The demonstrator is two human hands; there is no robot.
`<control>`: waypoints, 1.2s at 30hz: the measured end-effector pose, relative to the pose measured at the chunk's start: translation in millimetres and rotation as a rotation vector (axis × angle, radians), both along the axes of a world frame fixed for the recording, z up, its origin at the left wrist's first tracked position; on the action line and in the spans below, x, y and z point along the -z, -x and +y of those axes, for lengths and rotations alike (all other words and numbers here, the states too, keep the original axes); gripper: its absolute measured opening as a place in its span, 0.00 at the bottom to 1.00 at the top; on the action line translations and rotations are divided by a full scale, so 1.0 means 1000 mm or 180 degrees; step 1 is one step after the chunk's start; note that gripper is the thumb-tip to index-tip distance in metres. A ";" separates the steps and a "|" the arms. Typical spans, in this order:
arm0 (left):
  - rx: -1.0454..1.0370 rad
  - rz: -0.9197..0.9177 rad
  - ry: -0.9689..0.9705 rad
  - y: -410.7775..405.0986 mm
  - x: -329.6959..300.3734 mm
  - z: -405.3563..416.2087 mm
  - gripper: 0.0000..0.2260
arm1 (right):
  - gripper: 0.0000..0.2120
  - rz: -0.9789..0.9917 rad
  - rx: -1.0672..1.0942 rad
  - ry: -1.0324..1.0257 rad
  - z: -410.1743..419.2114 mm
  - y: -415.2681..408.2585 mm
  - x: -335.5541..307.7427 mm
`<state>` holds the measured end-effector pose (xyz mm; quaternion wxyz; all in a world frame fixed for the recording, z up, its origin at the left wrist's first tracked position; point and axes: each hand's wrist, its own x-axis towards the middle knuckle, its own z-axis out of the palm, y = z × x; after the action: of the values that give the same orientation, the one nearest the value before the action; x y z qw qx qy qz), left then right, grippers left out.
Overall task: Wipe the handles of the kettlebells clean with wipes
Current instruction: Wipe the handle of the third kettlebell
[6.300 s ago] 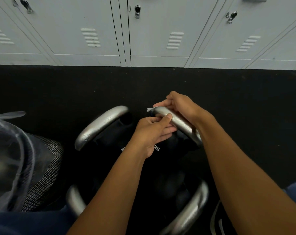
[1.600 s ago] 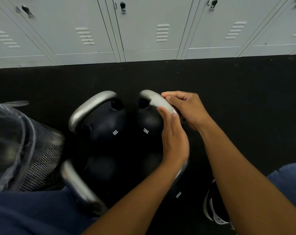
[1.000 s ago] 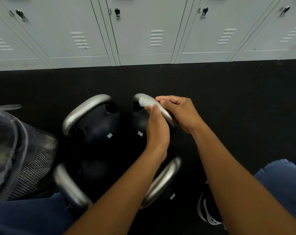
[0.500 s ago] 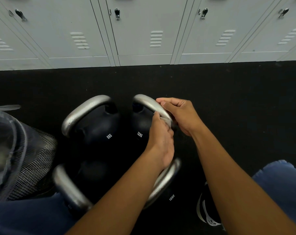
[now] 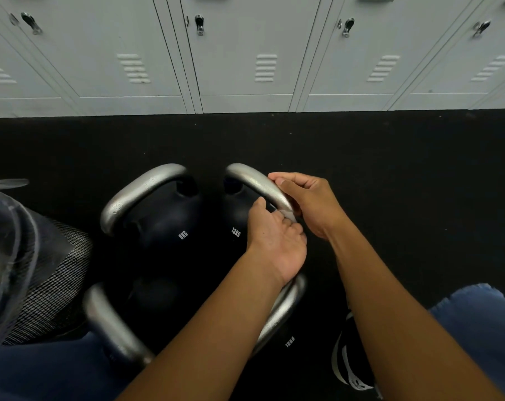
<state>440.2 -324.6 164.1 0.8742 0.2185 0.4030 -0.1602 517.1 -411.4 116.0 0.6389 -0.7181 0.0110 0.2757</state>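
Note:
Several black kettlebells with silver handles stand close together on the black floor. My right hand (image 5: 309, 202) grips the handle (image 5: 254, 179) of the far-right 12 kg kettlebell (image 5: 236, 224) near its right end. My left hand (image 5: 275, 238) curls its fingers round the lower right part of the same handle, pinching a thin pale wipe (image 5: 287, 212) against the metal; only a sliver of the wipe shows. The 8 kg kettlebell (image 5: 170, 227) stands to the left with its handle (image 5: 141, 189) bare. Two nearer handles (image 5: 109, 325) (image 5: 283, 311) lie partly under my arms.
A mesh bin (image 5: 48, 285) lined with a clear plastic bag (image 5: 2, 244) stands at the left. Grey lockers (image 5: 245, 53) line the far edge of the floor. My knees in blue trousers (image 5: 482, 322) and a dark shoe (image 5: 349, 360) are at the bottom.
My left hand has slid the wipe down the 12 kg handle from its top toward its right end and curled tighter. My right hand keeps its grip on the handle.

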 end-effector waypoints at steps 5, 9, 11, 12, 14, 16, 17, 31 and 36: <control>0.0138 0.0116 0.0052 0.001 0.002 0.006 0.34 | 0.10 0.0288 0.0230 -0.0217 -0.009 0.007 0.009; 0.0125 0.0125 0.0202 -0.001 0.007 0.008 0.34 | 0.11 0.0466 0.0467 -0.0294 -0.019 0.015 0.017; 0.0142 0.0137 0.0193 -0.002 0.008 0.007 0.34 | 0.11 0.0466 0.0497 -0.0247 -0.020 0.017 0.020; 0.0177 0.0150 0.0169 -0.002 0.010 0.007 0.34 | 0.11 0.0458 0.0526 -0.0226 -0.021 0.018 0.022; 0.0223 0.0183 0.0147 -0.002 0.012 0.009 0.34 | 0.11 0.0440 0.0582 -0.0199 -0.023 0.021 0.026; 0.0213 0.0239 0.0183 -0.003 0.016 0.010 0.33 | 0.11 0.0435 0.0648 -0.0185 -0.026 0.024 0.029; 0.0192 0.0271 0.0216 -0.003 0.018 0.012 0.33 | 0.11 0.0456 0.0682 -0.0190 -0.028 0.027 0.031; 0.0692 0.0335 -0.0401 0.002 0.027 0.006 0.18 | 0.19 0.0533 0.0644 -0.0174 -0.045 0.053 0.042; 0.1113 0.0356 -0.0756 0.006 0.024 0.010 0.15 | 0.16 0.0223 0.0753 -0.0304 -0.046 0.062 0.045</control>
<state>434.4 -314.3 139.8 0.7775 0.3772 0.4230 -0.2726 454.8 -457.9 70.7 0.6996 -0.6705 0.1048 0.2237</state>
